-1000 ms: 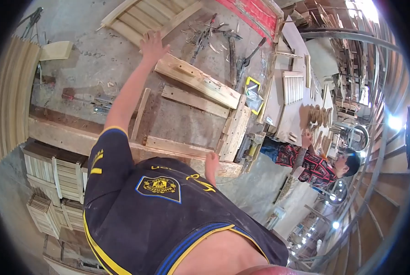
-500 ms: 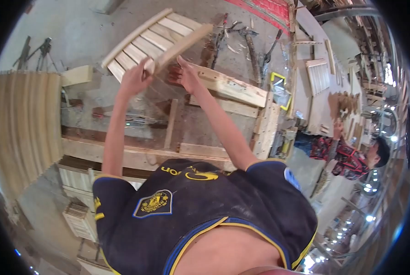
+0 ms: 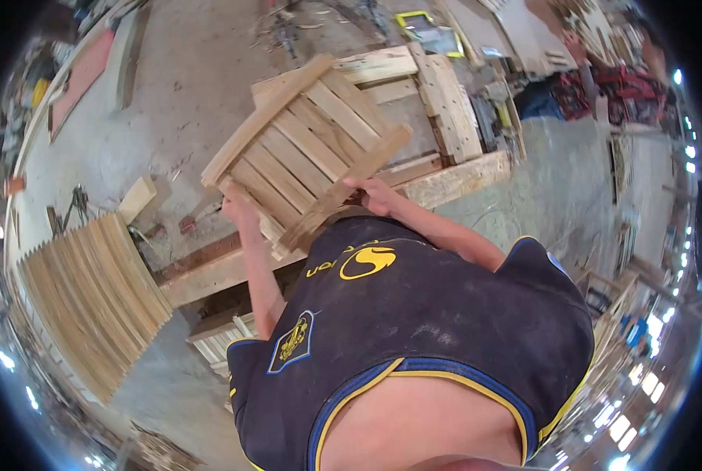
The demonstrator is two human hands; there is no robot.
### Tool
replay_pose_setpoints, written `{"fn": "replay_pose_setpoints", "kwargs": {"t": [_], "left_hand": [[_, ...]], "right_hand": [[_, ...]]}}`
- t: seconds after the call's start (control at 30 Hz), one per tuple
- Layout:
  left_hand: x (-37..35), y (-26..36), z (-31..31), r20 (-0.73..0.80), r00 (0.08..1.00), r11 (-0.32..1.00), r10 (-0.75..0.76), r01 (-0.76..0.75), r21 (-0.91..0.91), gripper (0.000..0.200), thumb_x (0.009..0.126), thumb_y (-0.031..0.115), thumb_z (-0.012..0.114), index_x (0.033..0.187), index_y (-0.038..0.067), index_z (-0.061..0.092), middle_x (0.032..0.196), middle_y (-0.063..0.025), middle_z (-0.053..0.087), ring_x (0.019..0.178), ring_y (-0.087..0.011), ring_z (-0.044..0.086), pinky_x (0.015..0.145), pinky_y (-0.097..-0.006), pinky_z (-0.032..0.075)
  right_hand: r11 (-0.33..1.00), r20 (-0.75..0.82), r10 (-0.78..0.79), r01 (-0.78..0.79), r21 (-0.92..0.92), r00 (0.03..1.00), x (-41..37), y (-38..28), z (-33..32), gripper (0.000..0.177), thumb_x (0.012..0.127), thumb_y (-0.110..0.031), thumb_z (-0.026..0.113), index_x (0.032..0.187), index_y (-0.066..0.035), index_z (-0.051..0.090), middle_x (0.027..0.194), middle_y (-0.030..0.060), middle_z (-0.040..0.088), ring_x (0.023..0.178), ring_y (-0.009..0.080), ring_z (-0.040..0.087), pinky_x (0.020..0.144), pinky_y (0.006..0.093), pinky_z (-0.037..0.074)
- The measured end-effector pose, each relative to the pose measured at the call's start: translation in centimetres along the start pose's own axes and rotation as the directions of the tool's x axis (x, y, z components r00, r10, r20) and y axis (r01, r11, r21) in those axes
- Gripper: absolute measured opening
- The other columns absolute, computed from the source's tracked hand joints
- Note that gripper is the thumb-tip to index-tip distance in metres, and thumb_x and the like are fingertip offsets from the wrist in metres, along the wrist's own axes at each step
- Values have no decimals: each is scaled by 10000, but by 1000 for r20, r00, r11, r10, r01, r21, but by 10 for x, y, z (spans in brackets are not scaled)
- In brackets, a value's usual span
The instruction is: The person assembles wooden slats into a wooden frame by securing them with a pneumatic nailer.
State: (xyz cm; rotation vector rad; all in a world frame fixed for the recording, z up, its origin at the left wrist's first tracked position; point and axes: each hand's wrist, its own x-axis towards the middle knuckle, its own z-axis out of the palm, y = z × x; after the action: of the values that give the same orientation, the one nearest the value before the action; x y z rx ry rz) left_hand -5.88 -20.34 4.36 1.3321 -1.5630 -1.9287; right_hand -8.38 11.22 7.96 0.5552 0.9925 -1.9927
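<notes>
A slatted wooden panel (image 3: 305,137), with a long rail along each of two sides, is held close in front of my dark shirt. My left hand (image 3: 239,206) is closed around its near left corner, by the end slat. My right hand (image 3: 370,195) grips the nearer rail at its lower edge; some of those fingers are hidden behind the wood. Beneath the panel is a rough timber frame (image 3: 454,118), partly covered by it.
A stack of wavy-edged slatted wood (image 3: 96,306) stands at left, near a pale wood block (image 3: 137,198). Clamp-like tools (image 3: 284,35) and a yellow-edged item (image 3: 429,33) lie beyond the frame. Another person in a red patterned shirt (image 3: 625,94) is at upper right.
The panel has come off the far side of the frame toward my body. Both hands have drawn nearer with it, the left now at its end. My view has swung.
</notes>
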Motion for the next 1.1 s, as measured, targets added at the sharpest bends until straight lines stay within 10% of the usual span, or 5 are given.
{"fn": "replay_pose_setpoints", "kwargs": {"t": [0.27, 0.33, 0.47, 0.8, 1.1], "left_hand": [[-30, -13, 137, 209, 939, 616, 273, -337, 712, 484, 856, 411, 587, 908, -70, 605, 910, -251, 651, 853, -356, 639, 767, -420, 493], [-43, -24, 145, 418, 866, 456, 272, -499, 737, 521, 848, 445, 570, 905, -71, 621, 922, -279, 643, 927, -428, 613, 800, -463, 491], [-26, -50, 138, 549, 835, 258, 37, -538, 802, 495, 829, 413, 571, 918, -70, 631, 931, -273, 647, 950, -421, 613, 807, -468, 500], [-71, -33, 54, 330, 849, 141, 414, -417, 898, 343, 804, 322, 584, 980, 33, 529, 894, -181, 594, 885, -386, 617, 763, -493, 503], [-51, -65, 55, 636, 761, 406, 123, -624, 668, 261, 835, 187, 607, 940, -31, 509, 812, -267, 614, 818, -443, 599, 709, -494, 476]], "right_hand": [[624, -262, 116, -276, -731, 958, -49, -13, -58, 301, 755, -345, 715, 804, -55, 649, 736, 73, 662, 641, 204, 635, 549, 340, 482], [204, -63, -700, 115, -972, 711, -46, -16, -58, 278, 741, -308, 688, 704, -38, 635, 640, 109, 641, 623, 253, 637, 566, 344, 489], [-190, 247, -802, 160, -969, 544, -4, -35, -91, 280, 761, -314, 658, 845, -48, 629, 869, 146, 631, 804, 319, 619, 705, 399, 495], [-360, 348, -795, 75, -930, 496, 20, 8, -121, 147, 797, -235, 588, 788, -89, 580, 857, 103, 591, 871, 324, 558, 785, 464, 419], [-298, 235, -781, -15, -954, 579, 14, 2, -110, 142, 811, -252, 576, 808, -111, 560, 878, 78, 573, 906, 304, 540, 821, 463, 396]]}}
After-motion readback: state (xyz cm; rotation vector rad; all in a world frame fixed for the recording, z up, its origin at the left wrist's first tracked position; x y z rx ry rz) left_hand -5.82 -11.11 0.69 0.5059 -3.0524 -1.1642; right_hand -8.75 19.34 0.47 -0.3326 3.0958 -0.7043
